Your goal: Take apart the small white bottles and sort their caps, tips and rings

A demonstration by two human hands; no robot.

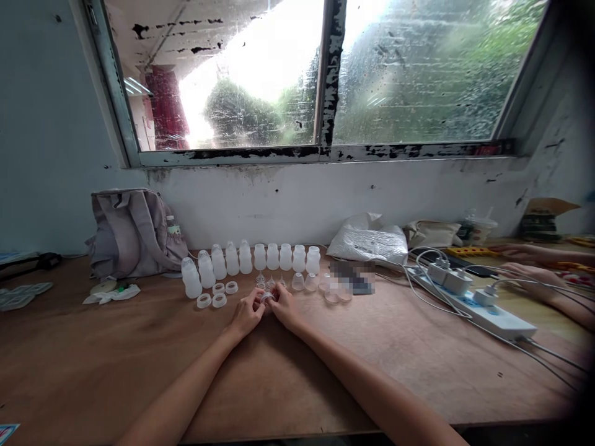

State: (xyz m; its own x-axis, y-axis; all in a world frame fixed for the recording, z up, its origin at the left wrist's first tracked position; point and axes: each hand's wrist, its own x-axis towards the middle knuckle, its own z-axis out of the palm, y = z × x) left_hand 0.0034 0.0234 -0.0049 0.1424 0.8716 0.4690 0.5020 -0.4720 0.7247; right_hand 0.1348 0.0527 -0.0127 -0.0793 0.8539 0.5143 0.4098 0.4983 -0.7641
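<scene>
Between my two hands, a clear bottle collar ring [267, 297] is pinched by the fingertips just above the table. My left hand [247, 312] closes on its left side, and my right hand [285, 306] grips the right. Fingers partly cover it, so I cannot tell whether a teat sits inside. Several small clear teats [261, 280] stand right behind my hands. To the left lie several loose white rings [219, 300]. A row of frosted baby bottles stands behind: capped bottles [218, 262] on the left, uncapped bottles [286, 257] on the right. Clear dome caps [298, 282] stand right of my hands.
Flat round discs [331, 295] lie near a blurred dark object [362, 282]. A grey backpack [127, 235] leans on the wall. At right are a silvery bag [369, 240], a power strip [483, 313] with cables, and another person's hands [525, 272].
</scene>
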